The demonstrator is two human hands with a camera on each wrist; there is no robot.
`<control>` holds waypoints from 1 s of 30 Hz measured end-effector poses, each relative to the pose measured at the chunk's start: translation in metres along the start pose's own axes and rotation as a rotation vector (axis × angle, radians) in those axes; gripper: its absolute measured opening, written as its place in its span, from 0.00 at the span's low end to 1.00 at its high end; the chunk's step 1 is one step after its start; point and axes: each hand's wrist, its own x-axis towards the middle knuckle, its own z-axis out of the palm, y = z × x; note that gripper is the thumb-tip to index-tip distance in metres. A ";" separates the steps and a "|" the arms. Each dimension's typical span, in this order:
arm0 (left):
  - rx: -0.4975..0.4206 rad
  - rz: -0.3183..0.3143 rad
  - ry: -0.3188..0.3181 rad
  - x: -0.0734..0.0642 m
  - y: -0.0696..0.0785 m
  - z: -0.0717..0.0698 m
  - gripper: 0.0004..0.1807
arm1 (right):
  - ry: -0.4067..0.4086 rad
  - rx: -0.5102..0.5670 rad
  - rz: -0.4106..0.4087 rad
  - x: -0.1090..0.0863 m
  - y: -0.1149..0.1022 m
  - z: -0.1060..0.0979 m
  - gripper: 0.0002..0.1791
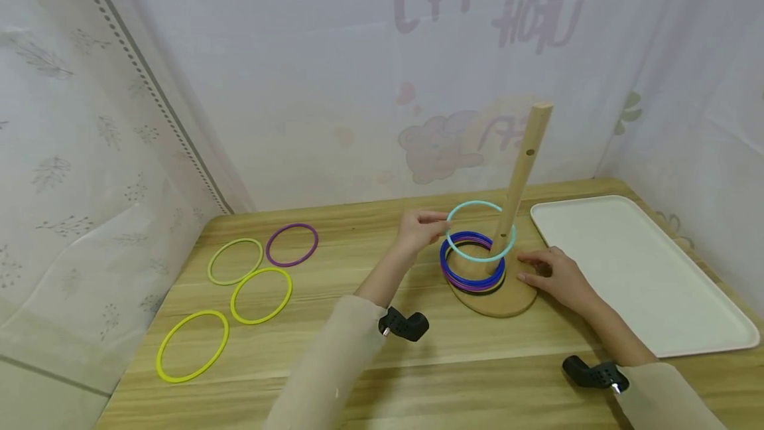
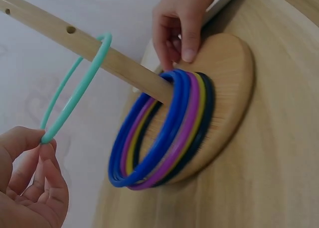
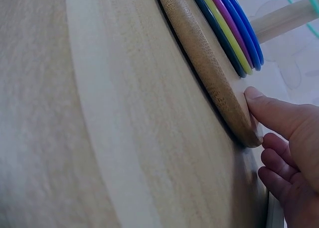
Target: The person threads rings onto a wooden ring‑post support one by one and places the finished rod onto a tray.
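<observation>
My left hand (image 1: 420, 231) pinches a light turquoise ring (image 2: 77, 96) at its left side, between thumb and fingertips. The ring hangs tilted around the wooden post (image 1: 522, 164), above a stack of rings. That stack holds blue rings (image 2: 174, 133) on top, then a purple ring (image 2: 191, 123), a yellow ring (image 2: 202, 111) and a dark ring (image 2: 211, 108). They lie around the post's foot on a round wooden base (image 1: 504, 304). My right hand (image 1: 561, 277) rests at the base's right edge, its thumb on the top surface and its other fingers loosely bent.
Left on the table (image 1: 334, 363) lie a lime ring (image 1: 209, 264), a purple ring (image 1: 316, 237) and two yellow rings, one nearer the front (image 1: 159, 354). A white tray (image 1: 633, 264) stands right of the base. Curtains (image 1: 334, 85) hang behind and at the sides.
</observation>
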 end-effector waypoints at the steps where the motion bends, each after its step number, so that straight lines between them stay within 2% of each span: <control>1: 0.003 -0.003 0.006 0.000 -0.003 0.000 0.11 | 0.001 0.003 0.001 0.000 0.000 0.000 0.19; 8: 0.046 -0.021 0.035 0.000 -0.022 0.000 0.10 | 0.010 0.009 -0.003 -0.001 -0.002 0.000 0.18; 11: 0.058 -0.027 0.034 -0.003 -0.022 0.000 0.10 | 0.013 0.010 0.000 -0.001 -0.002 0.000 0.18; 15: 0.059 -0.015 0.041 -0.003 -0.027 0.001 0.09 | 0.010 0.013 0.003 -0.001 -0.002 0.000 0.18; 17: 0.061 0.004 0.047 0.000 -0.035 0.001 0.09 | 0.008 0.014 0.003 -0.001 -0.002 0.000 0.18; 30: 0.209 0.020 0.103 -0.001 -0.042 0.004 0.07 | -0.015 0.022 0.036 0.000 0.001 0.000 0.19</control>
